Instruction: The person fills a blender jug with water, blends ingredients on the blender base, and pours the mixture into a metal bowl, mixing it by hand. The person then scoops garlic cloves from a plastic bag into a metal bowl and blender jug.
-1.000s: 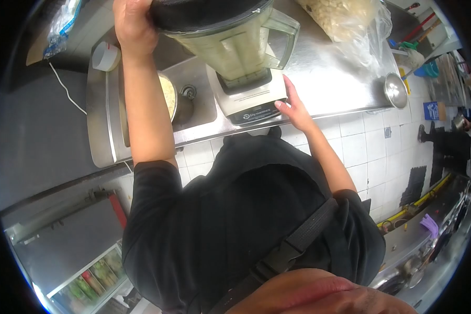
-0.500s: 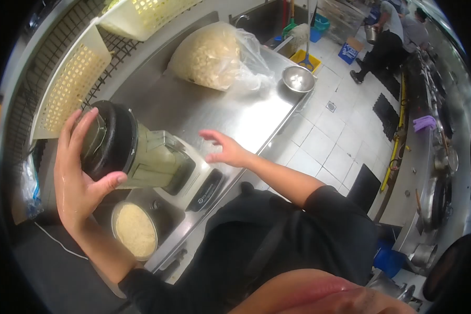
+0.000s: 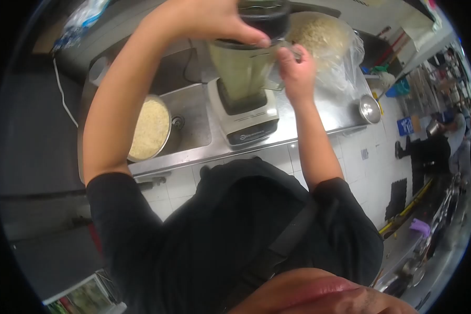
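Stainless steel counter [image 3: 324, 112] runs across the far side of the view, with a white blender base [image 3: 246, 123] standing on it near the front edge.

Blender jar [image 3: 244, 70]: clear plastic, seated on the base, filled most of the way with a pale green-white liquid. Black lid [image 3: 261, 13] on top.

Left hand [image 3: 214, 21]: over the lid, fingers curled and pressed together around its near rim, thumb tip down on the jar's upper edge.

Right hand [image 3: 296, 73]: at the jar's right side where the handle sits, fingers closed around it; the handle itself is mostly hidden, so the exact grip cannot be told.

Left of the base, in a recessed sink [image 3: 193, 112]: a round metal pot [image 3: 149, 131] full of a pale grainy mash. Far right of the jar: a clear plastic bag [image 3: 324, 42] of pale pieces, lying on the counter. Further right, near the counter's end: a small empty metal bowl [image 3: 370, 108]. Another person [image 3: 429, 146] stands well apart down the aisle, far right.

Handling judgement: a jar this full will likely be heavy and top-loaded, with the contents prone to slosh. Walls are stiff but smooth, probably slippery if wet. Best hold appears to be the side handle, with the other palm keeping the lid pressed down.
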Available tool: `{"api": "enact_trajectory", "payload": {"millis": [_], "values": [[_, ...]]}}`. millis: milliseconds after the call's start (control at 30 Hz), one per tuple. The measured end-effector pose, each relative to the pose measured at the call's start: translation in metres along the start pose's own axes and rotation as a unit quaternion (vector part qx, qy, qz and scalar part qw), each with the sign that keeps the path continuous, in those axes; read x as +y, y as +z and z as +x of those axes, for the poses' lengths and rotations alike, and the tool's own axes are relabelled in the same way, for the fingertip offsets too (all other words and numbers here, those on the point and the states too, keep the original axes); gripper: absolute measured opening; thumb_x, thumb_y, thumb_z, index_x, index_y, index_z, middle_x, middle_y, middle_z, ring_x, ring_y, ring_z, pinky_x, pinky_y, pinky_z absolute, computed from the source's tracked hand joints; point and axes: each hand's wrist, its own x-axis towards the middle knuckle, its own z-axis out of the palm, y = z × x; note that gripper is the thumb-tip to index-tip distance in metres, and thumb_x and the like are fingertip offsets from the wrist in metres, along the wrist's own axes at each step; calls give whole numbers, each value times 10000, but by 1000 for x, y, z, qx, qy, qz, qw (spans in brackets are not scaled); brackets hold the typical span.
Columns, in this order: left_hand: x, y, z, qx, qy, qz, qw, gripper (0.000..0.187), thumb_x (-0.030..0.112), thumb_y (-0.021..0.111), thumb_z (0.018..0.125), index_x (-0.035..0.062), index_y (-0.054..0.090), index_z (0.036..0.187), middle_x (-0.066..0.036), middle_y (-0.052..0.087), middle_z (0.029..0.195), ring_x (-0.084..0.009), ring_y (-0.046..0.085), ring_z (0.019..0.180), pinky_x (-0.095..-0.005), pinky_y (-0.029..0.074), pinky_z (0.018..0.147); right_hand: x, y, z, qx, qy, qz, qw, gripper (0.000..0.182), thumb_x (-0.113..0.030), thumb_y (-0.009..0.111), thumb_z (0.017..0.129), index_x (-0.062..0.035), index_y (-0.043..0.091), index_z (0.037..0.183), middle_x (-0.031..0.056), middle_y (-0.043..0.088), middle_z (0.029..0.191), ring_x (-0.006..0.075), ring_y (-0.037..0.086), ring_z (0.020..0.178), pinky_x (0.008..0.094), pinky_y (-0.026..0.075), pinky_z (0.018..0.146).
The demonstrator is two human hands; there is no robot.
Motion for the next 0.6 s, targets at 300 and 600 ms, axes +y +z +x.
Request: {"api": "enact_trajectory", "payload": {"millis": [300, 600], "values": [[-17, -14, -19, 15, -25, -33, 999, 786, 465, 798, 585, 117, 576, 1253, -282, 578, 1127, -411, 564, 1071, -435, 463, 932, -4, 18, -4, 57, -42, 65, 995, 291, -252, 768, 825, -23, 593, 867, -35, 505, 578, 49, 398, 445, 208, 283, 405], [-46, -127, -91, 29, 1, -85, 996, 817, 442, 793, 576, 33, 573, 1248, -242, 645, 1109, -324, 636, 1006, -352, 495, 905, -82, 133, -10, 49, -103, 46, 992, 280, -208, 771, 823, 12, 604, 873, -55, 463, 560, 30, 360, 442, 207, 238, 406]]}}
